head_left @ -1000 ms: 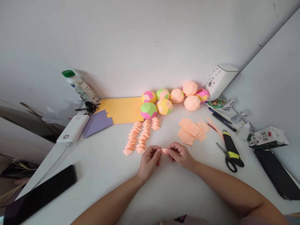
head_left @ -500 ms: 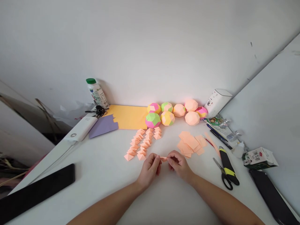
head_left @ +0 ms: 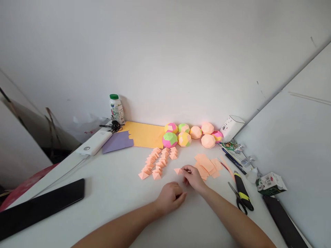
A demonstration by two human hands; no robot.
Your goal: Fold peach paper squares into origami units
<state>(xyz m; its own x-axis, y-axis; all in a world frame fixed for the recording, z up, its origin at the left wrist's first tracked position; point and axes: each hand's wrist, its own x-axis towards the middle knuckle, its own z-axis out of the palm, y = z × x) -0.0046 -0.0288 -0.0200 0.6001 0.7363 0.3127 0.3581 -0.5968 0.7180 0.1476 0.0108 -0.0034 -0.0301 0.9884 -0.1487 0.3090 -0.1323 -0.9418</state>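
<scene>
Between the thumb and fingers of my right hand [head_left: 192, 177] is a small folded peach paper piece [head_left: 177, 171], its pointed end facing left. My left hand [head_left: 170, 198] rests just below and to the left, fingers curled in, with nothing seen in it. Rows of similar folded paper pieces [head_left: 147, 167] stand on the white table to the left. Just right of my right hand lies a loose pile of flat peach paper pieces [head_left: 205, 163]. Behind these, several faceted paper balls [head_left: 170, 139] in pink, green, yellow and peach sit near the wall.
Scissors [head_left: 238, 198] and a black-and-yellow utility knife [head_left: 243, 191] lie at right, near a small carton [head_left: 271, 183] and pens [head_left: 234, 160]. Orange card [head_left: 147, 134], purple card [head_left: 117, 142], a bottle [head_left: 117, 110] and a white power strip [head_left: 95, 142] are at left. A long black object [head_left: 43, 206] lies at front left.
My left hand has let go of the folded paper piece and drawn down, its fingers curling in. My right hand now holds the piece alone, slightly higher. The camera view has shifted.
</scene>
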